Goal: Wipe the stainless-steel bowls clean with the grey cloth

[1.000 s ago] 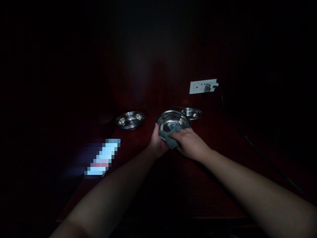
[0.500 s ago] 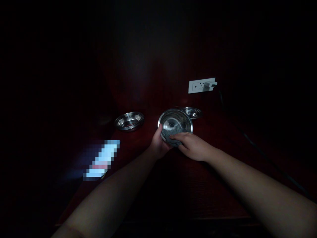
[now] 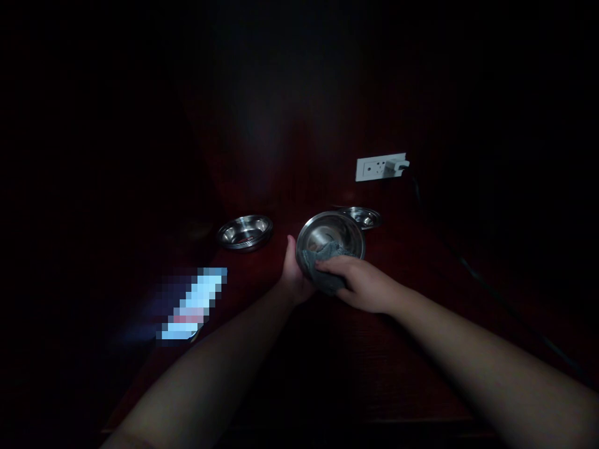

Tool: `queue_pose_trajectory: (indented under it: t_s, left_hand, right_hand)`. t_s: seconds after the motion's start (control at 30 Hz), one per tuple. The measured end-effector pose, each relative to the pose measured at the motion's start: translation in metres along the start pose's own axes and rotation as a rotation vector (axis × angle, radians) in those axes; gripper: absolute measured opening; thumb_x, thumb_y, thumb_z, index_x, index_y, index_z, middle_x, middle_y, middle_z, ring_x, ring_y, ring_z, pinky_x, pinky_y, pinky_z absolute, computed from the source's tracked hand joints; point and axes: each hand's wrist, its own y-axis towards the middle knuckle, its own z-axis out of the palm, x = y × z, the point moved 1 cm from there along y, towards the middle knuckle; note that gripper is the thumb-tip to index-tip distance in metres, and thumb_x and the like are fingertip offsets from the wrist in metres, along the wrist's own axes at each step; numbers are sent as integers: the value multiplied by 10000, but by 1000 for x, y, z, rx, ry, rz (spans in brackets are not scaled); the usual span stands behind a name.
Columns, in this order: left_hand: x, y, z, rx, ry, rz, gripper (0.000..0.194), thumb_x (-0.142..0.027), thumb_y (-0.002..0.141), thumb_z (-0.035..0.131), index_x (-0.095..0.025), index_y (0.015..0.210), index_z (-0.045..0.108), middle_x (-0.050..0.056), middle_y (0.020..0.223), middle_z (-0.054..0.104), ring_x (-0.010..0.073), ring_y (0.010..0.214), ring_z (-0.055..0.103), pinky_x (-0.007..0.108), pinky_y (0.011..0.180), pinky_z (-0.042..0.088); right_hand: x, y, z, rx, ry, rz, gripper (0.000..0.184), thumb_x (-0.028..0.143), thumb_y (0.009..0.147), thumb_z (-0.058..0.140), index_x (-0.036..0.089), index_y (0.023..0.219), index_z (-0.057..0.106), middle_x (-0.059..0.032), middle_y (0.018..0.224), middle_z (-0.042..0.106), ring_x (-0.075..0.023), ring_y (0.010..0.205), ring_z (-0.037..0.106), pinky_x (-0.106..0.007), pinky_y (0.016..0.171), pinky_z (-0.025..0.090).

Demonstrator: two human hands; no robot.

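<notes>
A shiny metal bowl point(image 3: 327, 227) is tilted toward me above the dark red table. My left hand point(image 3: 296, 277) supports it at the lower left, its thumb raised beside the rim and its other fingers hidden beneath the bowl. A grey cloth point(image 3: 322, 265) drapes over the bowl's near rim and into its inside. My right hand point(image 3: 367, 280) grips that cloth at the near right side, fingers reaching into the bowl. Behind the bowl lies a shallow metal dish point(image 3: 367, 217), partly covered by it.
Stacked metal bowls point(image 3: 246, 234) stand left of my hands. A bright, pixelated flat object point(image 3: 196, 305) lies near the table's left edge. On the back wall is a white socket point(image 3: 381, 167) with a plug; a dark cable point(image 3: 472, 268) runs down the right side.
My left thumb has come off the bowl's rim and now stands up beside it. My right hand and the cloth have shifted slightly down and toward me, with more cloth over the near rim.
</notes>
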Motion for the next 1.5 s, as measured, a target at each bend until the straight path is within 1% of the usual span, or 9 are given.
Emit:
queue_pose_trajectory:
  t_s: [0.13, 0.37, 0.53, 0.7, 0.97, 1.2, 1.3, 1.4, 1.5]
  left_hand:
    - [-1, 1, 2, 3, 4, 13, 686, -623, 860, 331, -56, 1103, 632, 164, 1032, 690, 284, 1086, 598, 389, 1009, 395]
    - [-1, -1, 6, 55, -18, 32, 536, -474, 887, 361, -64, 1109, 625, 144, 1080, 682, 264, 1111, 587, 377, 1024, 387]
    - [0, -3, 6, 55, -36, 52, 522, -480, 874, 386, -75, 1090, 634, 139, 1074, 683, 266, 1103, 591, 386, 1033, 377]
    - [1, -3, 5, 114, -61, 39, 614, -571, 876, 346, -83, 1123, 625, 145, 1125, 665, 260, 1105, 593, 380, 1025, 387]
    - [0, -6, 2, 95, -63, -69, 731, -672, 834, 330, -78, 1157, 607, 160, 1125, 662, 290, 1110, 587, 411, 1001, 402]
    - [1, -8, 4, 54, -58, -72, 746, -690, 817, 339, -82, 1154, 608, 156, 1082, 675, 298, 1085, 596, 420, 973, 420]
    - [1, -7, 3, 53, -59, -55, 699, -666, 828, 356, -98, 1135, 624, 134, 1059, 687, 275, 1051, 615, 396, 968, 428]
    - [1, -4, 3, 64, -69, 9, 623, -616, 855, 361, -117, 1089, 651, 112, 1060, 692, 237, 1016, 633, 350, 971, 429]
    - [1, -3, 3, 63, -65, 28, 621, -599, 860, 358, -106, 1100, 649, 128, 1079, 687, 252, 1043, 625, 367, 985, 420]
  right_hand:
    - [2, 1, -1, 0, 20, -52, 575, 54, 678, 558, 140, 1246, 576, -130, 1232, 627, -256, 1151, 567, -433, 1005, 427]
    - [6, 2, -2, 6, 36, -41, 638, 15, 654, 512, 131, 1280, 553, -138, 1287, 591, -257, 1214, 521, -450, 1052, 380]
    - [6, 2, -2, -13, 27, -25, 638, 23, 645, 531, 153, 1269, 562, -132, 1282, 595, -260, 1204, 532, -465, 1045, 383]
    - [6, 3, -2, -18, -27, 1, 573, 33, 646, 541, 140, 1206, 609, -129, 1242, 623, -254, 1177, 553, -441, 1027, 407]
    - [5, 3, -1, -60, -45, 44, 472, 40, 679, 533, 170, 1114, 664, -81, 1188, 665, -223, 1117, 600, -397, 1009, 439]
    - [10, 3, -3, -104, -76, 132, 454, 34, 665, 518, 144, 1070, 689, -98, 1138, 686, -228, 1084, 615, -370, 1004, 447]
    - [9, 2, -1, -117, -57, 158, 481, 16, 660, 507, 152, 1086, 683, -101, 1148, 681, -229, 1094, 613, -381, 1009, 447]
    - [7, 2, 3, -91, 7, 133, 512, -3, 673, 493, 160, 1127, 665, -99, 1214, 648, -223, 1152, 582, -395, 1031, 432]
    - [7, 1, 8, -59, 100, 98, 540, -15, 697, 480, 155, 1186, 633, -100, 1281, 603, -212, 1208, 542, -397, 1062, 404]
